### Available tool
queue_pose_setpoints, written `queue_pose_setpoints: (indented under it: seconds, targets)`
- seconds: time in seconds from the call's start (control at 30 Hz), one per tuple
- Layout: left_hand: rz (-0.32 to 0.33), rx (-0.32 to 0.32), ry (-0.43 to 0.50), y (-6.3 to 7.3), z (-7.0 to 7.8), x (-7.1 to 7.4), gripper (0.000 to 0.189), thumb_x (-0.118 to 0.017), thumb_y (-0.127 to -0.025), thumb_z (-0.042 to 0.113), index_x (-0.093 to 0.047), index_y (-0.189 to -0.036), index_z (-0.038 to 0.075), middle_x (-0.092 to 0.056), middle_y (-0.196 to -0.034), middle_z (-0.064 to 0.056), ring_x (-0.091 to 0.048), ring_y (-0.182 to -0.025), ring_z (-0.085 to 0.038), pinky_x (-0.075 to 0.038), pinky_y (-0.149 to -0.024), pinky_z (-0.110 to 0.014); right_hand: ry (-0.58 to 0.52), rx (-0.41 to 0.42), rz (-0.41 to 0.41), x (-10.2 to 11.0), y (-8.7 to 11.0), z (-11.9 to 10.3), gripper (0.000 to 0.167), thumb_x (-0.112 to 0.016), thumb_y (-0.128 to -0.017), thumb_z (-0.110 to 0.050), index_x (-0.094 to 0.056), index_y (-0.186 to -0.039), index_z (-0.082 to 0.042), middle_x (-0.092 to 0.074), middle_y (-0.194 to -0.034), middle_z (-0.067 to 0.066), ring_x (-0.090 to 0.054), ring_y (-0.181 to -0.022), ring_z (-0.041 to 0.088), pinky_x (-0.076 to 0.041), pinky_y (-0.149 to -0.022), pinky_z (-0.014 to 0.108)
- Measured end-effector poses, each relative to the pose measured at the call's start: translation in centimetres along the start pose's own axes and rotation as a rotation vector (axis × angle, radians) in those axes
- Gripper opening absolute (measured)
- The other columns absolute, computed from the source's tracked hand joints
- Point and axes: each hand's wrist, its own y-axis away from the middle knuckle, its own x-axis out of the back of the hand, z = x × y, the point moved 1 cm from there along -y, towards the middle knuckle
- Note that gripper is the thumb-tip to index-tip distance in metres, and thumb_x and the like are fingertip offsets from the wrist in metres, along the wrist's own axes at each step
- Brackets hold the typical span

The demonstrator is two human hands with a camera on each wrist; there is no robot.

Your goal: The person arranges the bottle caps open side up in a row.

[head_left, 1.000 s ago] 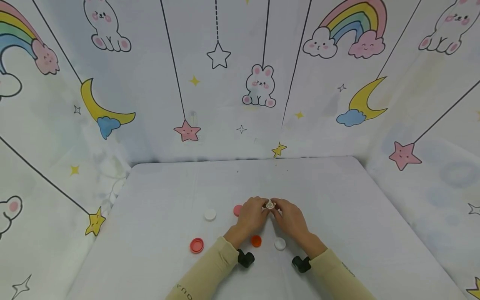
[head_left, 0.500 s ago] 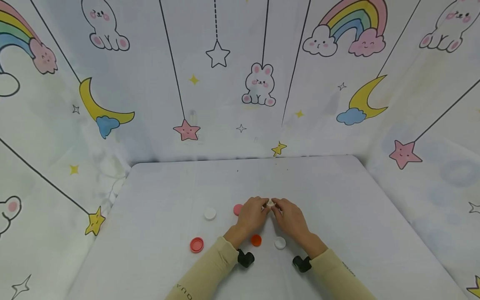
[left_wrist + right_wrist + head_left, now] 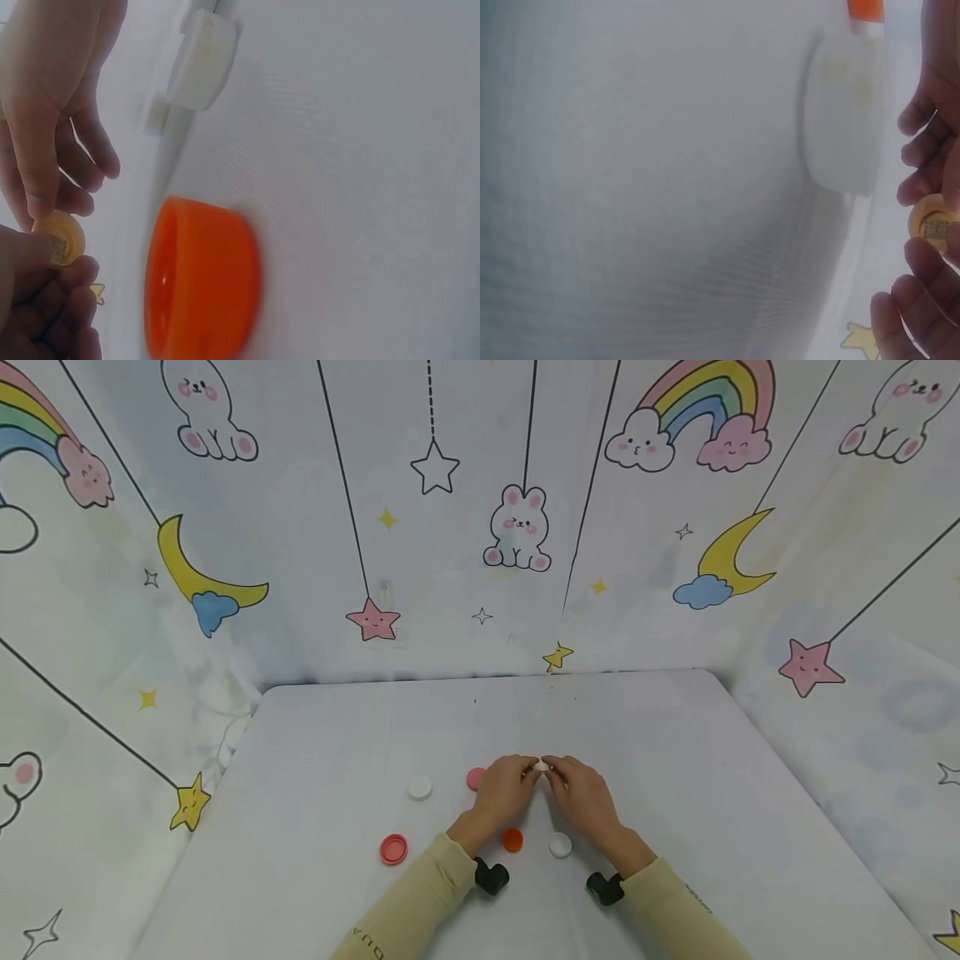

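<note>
A small cream-yellow bottle cap (image 3: 73,238) is pinched between the fingertips of both hands, just above the table. Its hollow side shows a patch like a printed code in both wrist views. From the left, my left hand (image 3: 507,792) grips its edge with thumb and fingers. My right hand (image 3: 582,797) pinches the opposite edge. Fingers cover much of the cap (image 3: 542,766) in the head view. On the table between the forearms lie an orange cap (image 3: 512,840) and a white cap (image 3: 559,845). A pink cap (image 3: 475,779) sits partly hidden behind the left hand.
Another white cap (image 3: 420,788) and a larger red cap (image 3: 393,850) lie left of the left arm. The white table (image 3: 675,735) is bordered by cloth walls (image 3: 450,552) with printed cartoons. Black wrist cameras (image 3: 492,877) sit by both sleeves.
The cream cap has tilted between the fingertips: its round face showed to the head camera before, and now it appears more edge-on. Both hands stay nearly in place.
</note>
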Motion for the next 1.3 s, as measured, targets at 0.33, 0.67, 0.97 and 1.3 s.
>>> queue_pose_setpoints:
  seconds: [0.33,0.67,0.97,1.3]
  targets:
    - [0.033,0.086,0.135,-0.4,-0.17,-0.06,0.023,-0.058,-0.099,0.023,-0.073,-0.11,0.009,-0.072,-0.087,0.003,-0.06,-0.072,-0.003,-0.048,-0.064,-0.018,-0.067,0.065,0.049,-0.27,0.04,0.27,0.039,-0.073,-0.085,-0.005,-0.068,-0.122,-0.013,-0.058,-0.078,-0.006,-0.048,-0.065,0.006,-0.044,-0.056,0.022]
    - [0.051,0.113,0.241,-0.19,-0.11,0.17,0.021,-0.061,-0.096,0.017,-0.066,-0.115,0.009,-0.068,-0.076,0.004,-0.053,-0.058,-0.001,-0.042,-0.052,-0.018,-0.028,0.056,0.023,-0.36,-0.05,0.21,0.045,-0.078,-0.081,-0.006,-0.066,-0.124,-0.012,-0.057,-0.079,-0.005,-0.046,-0.064,0.006,-0.042,-0.056,0.021]
    - [0.041,0.13,0.267,-0.25,0.2,0.48,0.017,-0.059,-0.094,0.01,-0.065,-0.11,0.008,-0.068,-0.079,0.002,-0.052,-0.059,-0.001,-0.041,-0.054,-0.018,-0.034,0.087,0.058,-0.34,-0.03,0.26,0.044,-0.079,-0.081,-0.006,-0.064,-0.122,-0.005,-0.058,-0.08,-0.002,-0.049,-0.065,0.007,-0.045,-0.057,0.022]
    - [0.022,0.108,0.245,-0.1,0.18,0.56,0.025,-0.065,-0.089,0.011,-0.068,-0.113,0.007,-0.067,-0.081,0.002,-0.048,-0.06,-0.003,-0.041,-0.055,-0.018,-0.038,0.079,0.072,-0.15,0.05,0.11,0.036,-0.075,-0.084,-0.006,-0.064,-0.118,-0.004,-0.057,-0.08,-0.002,-0.048,-0.065,0.008,-0.044,-0.056,0.023]
